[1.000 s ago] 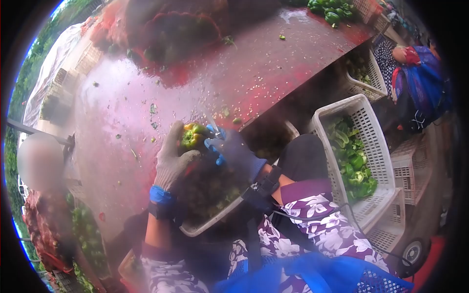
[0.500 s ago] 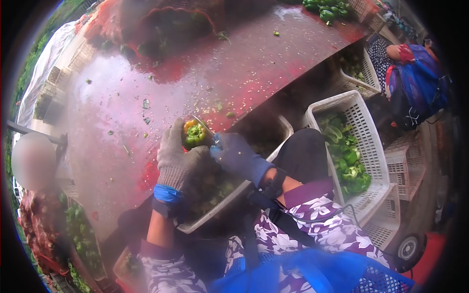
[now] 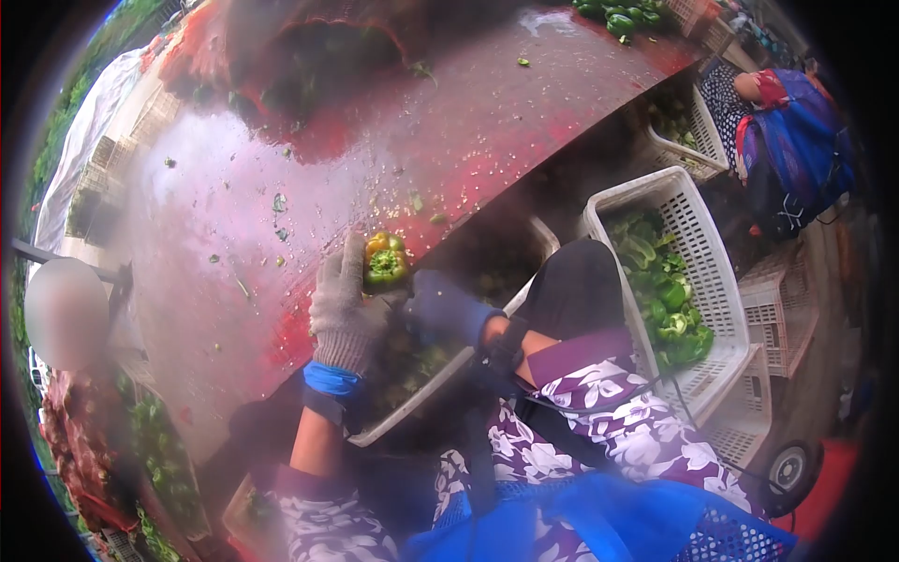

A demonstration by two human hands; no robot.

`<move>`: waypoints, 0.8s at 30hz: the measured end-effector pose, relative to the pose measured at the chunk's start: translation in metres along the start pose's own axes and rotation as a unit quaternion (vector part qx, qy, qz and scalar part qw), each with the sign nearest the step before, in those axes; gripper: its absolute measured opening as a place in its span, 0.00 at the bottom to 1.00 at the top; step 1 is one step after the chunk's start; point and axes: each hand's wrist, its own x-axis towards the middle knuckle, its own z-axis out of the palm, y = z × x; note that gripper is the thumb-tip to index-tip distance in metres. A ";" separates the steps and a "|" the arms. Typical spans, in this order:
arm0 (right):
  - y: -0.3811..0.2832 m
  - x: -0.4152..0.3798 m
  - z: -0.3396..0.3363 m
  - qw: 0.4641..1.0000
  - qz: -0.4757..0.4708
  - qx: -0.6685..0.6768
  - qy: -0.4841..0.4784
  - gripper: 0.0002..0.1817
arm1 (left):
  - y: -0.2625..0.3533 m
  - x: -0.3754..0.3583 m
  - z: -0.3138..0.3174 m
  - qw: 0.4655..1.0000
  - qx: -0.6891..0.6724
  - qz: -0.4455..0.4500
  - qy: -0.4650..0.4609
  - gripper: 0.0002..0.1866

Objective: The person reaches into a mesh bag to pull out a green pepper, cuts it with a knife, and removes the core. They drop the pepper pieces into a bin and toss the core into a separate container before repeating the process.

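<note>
My left hand (image 3: 343, 304), in a grey knit glove, holds a bell pepper (image 3: 385, 263) over the table's near edge. Its fingers lie along the pepper's left side, and the thumb is below it. Green, with orange-yellow patches, the pepper has its stem end facing me. To its lower right is my right hand (image 3: 451, 304) in a bluish glove, blurred but rounded like a fist, apart from the pepper. The thin knife that showed in this hand half a second ago is hidden now.
Seeds and green scraps litter the red-stained table (image 3: 215, 309). A white crate (image 3: 702, 244) of green peppers stands at my right, another crate (image 3: 426, 393) below my hands. More peppers (image 3: 623, 17) lie at the far right. A person (image 3: 796, 140) sits beyond the crates.
My right hand has drawn back slightly from the pepper, and the blade no longer shows. The pepper has shifted a little right, and my left fingers have straightened beside it.
</note>
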 end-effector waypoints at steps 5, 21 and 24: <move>0.040 0.020 0.009 0.975 -0.123 -0.167 -0.078 0.17 | 0.017 0.004 -0.001 0.998 0.004 -0.048 0.027 0.42; 0.033 0.029 -0.002 0.953 -0.255 -0.163 -0.008 0.11 | -0.019 0.001 -0.004 0.995 -0.041 -0.094 0.016 0.30; 0.005 0.018 0.000 0.990 -0.018 0.111 -0.084 0.11 | -0.040 -0.010 -0.010 0.990 -0.059 -0.123 0.034 0.33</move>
